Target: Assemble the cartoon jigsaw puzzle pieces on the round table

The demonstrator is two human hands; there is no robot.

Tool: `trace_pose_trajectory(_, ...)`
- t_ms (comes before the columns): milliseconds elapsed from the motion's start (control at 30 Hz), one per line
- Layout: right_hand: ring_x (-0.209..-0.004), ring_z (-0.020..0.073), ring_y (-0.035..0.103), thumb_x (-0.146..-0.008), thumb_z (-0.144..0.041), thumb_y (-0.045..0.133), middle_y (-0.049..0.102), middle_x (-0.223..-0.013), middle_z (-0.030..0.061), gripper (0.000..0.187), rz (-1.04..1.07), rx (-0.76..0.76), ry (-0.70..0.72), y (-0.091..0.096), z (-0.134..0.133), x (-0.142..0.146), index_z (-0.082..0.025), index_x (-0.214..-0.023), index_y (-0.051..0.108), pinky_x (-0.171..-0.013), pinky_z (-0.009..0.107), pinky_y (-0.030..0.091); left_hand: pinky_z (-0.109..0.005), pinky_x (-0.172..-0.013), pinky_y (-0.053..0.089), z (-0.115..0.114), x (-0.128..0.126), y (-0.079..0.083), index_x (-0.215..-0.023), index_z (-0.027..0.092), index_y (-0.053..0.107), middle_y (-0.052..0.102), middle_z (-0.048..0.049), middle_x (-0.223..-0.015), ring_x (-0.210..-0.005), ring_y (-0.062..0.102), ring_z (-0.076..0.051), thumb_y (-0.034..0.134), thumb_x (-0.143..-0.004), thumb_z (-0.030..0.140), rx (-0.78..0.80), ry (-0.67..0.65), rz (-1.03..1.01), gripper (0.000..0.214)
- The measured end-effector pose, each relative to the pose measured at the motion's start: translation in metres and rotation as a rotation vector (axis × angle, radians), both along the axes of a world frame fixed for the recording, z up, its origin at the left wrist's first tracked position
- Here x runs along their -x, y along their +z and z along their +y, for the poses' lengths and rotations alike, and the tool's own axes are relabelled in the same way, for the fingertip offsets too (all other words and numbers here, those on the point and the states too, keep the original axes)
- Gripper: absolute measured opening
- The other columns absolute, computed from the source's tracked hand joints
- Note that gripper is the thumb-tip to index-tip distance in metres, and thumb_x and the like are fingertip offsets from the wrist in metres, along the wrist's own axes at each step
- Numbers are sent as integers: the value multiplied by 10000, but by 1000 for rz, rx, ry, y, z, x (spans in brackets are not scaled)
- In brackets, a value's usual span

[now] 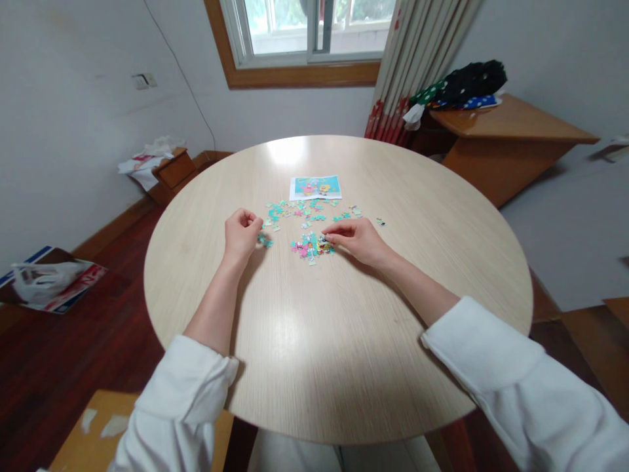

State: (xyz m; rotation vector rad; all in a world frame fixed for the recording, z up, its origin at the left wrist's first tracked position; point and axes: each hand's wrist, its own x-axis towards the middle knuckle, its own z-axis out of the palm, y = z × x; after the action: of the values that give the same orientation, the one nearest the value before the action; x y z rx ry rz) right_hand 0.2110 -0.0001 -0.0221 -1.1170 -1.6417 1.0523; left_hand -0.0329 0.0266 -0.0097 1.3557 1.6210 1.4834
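Observation:
On the round pale wooden table (344, 341) lie several small turquoise and pink puzzle pieces (295, 211) scattered in a loose patch. A joined cluster of pieces (308, 248) sits nearer to me. My right hand (358, 238) rests beside that cluster, its fingertips pinched on a piece at the cluster's right edge. My left hand (240, 233) is curled closed to the left, next to a turquoise piece (266, 241); whether it grips that piece is unclear. A printed reference picture (315, 187) lies flat beyond the pieces.
A window (314, 33) with a curtain (417, 65) is behind the table. A wooden desk (506, 131) with dark clothing stands at right. A low cabinet (171, 170) and a plastic bag (44, 278) on the red floor are at left.

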Motion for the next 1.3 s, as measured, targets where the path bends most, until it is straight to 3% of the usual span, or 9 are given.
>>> trace_pose_trajectory(1300,-792,188,686,-674,-336,758,747,-864,82,236,41,50,94,-1,-1,0,-154,-823,768,-821,394,568,-207,-502,297,-1,-1,1,-555,184,472,463,50,-509,-509,411,-90,561,-628,80,17,-7,-6,155)
